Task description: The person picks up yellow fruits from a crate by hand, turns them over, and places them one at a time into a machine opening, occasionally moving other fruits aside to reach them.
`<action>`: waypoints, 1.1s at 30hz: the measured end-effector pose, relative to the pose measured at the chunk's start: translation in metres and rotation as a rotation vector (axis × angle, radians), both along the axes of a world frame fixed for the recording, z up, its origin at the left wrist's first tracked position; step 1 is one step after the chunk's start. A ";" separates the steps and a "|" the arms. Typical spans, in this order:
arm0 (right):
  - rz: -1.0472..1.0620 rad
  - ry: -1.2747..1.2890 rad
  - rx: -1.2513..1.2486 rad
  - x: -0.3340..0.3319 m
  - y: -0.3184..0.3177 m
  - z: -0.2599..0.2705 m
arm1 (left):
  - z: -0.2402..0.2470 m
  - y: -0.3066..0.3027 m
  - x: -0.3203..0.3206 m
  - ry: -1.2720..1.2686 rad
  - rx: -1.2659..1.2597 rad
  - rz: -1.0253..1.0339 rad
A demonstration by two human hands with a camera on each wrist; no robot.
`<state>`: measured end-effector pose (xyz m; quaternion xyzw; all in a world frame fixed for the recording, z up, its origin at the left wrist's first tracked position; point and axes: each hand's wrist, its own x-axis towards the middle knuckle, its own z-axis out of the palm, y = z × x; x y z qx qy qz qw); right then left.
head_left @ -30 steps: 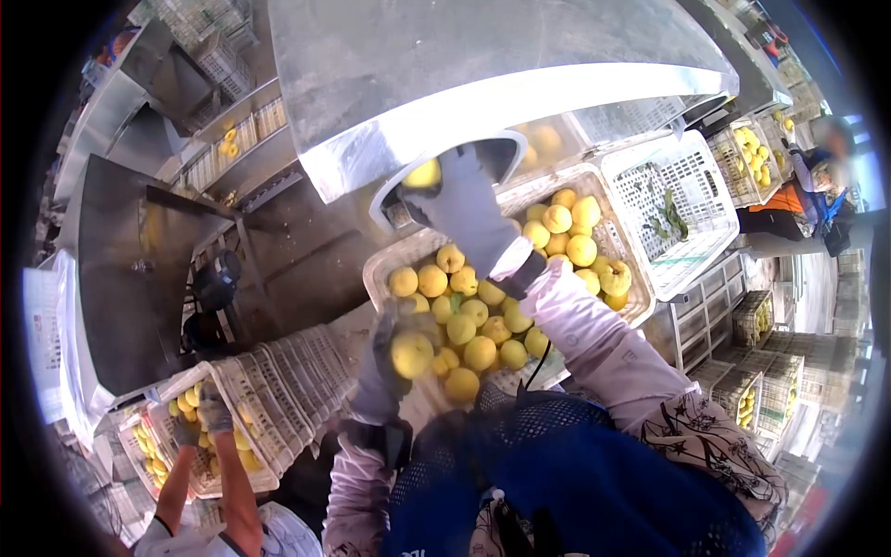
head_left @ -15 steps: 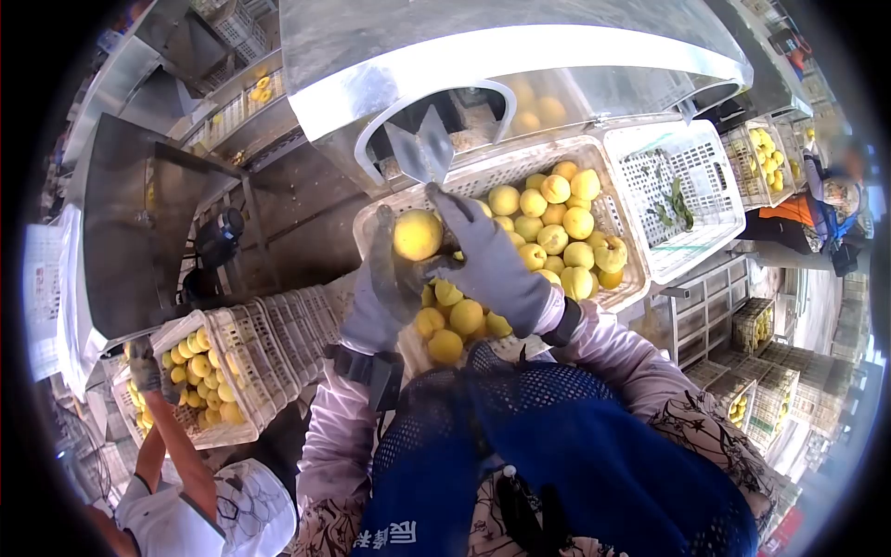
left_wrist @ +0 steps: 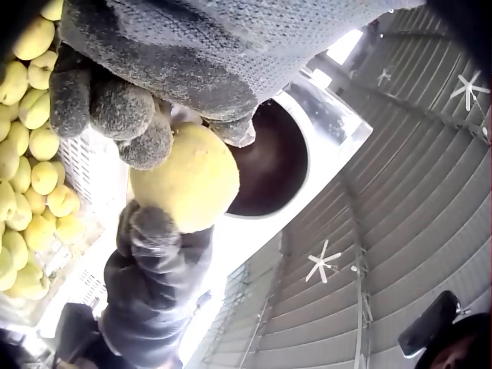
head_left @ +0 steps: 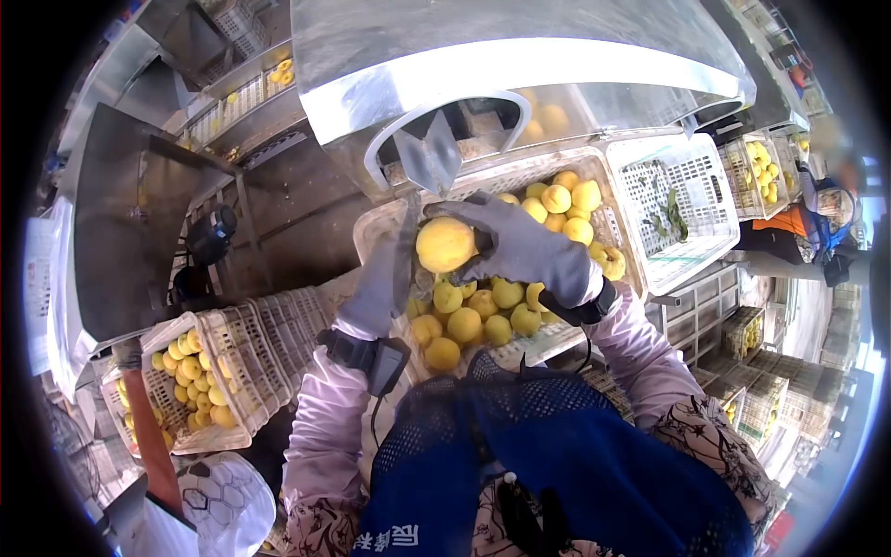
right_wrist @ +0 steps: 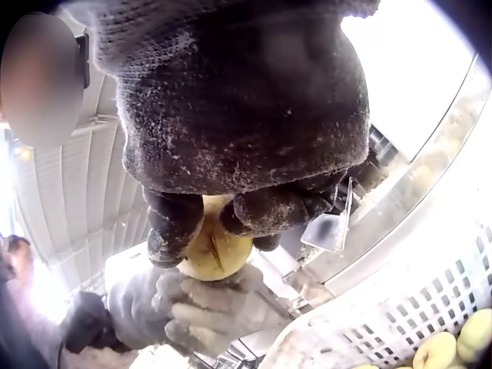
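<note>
A large yellow fruit (head_left: 445,244) is between my two gloved hands, above the near crate and just below the metal opening. My left hand (head_left: 382,278) holds it from the left; in the left wrist view that hand's curled fingers (left_wrist: 146,138) rest against the fruit (left_wrist: 192,178). From the other side my right hand (head_left: 536,246) grips it, thumb and fingers round it, and in the right wrist view its dark fingers (right_wrist: 269,211) pinch the fruit (right_wrist: 215,254), which shows a brown mark. Part of the left hand (right_wrist: 204,307) is below it.
Yellow fruits fill much of the crate (head_left: 624,209). A metal V-shaped piece (head_left: 429,153) stands in the opening of the steel machine (head_left: 520,70). To the right is a white crate (head_left: 724,209) with leaves; at lower left another person's arm (head_left: 156,446) reaches to a fruit crate (head_left: 243,413).
My right hand has come back from the metal opening, and my left hand has risen from above the fruits. Both hands now meet round one fruit, which has shifted slightly right.
</note>
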<state>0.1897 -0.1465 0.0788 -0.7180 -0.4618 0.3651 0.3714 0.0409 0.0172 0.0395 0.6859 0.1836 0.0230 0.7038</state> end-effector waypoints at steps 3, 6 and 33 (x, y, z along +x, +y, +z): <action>-0.075 -0.027 0.217 -0.002 0.010 -0.015 | -0.006 -0.001 0.011 -0.038 -0.327 0.243; -0.224 -0.117 0.247 -0.005 0.026 -0.014 | -0.014 0.017 0.010 0.160 -0.640 0.220; 0.055 -0.613 -0.586 -0.034 -0.144 -0.158 | -0.178 -0.086 -0.019 0.375 0.792 -0.399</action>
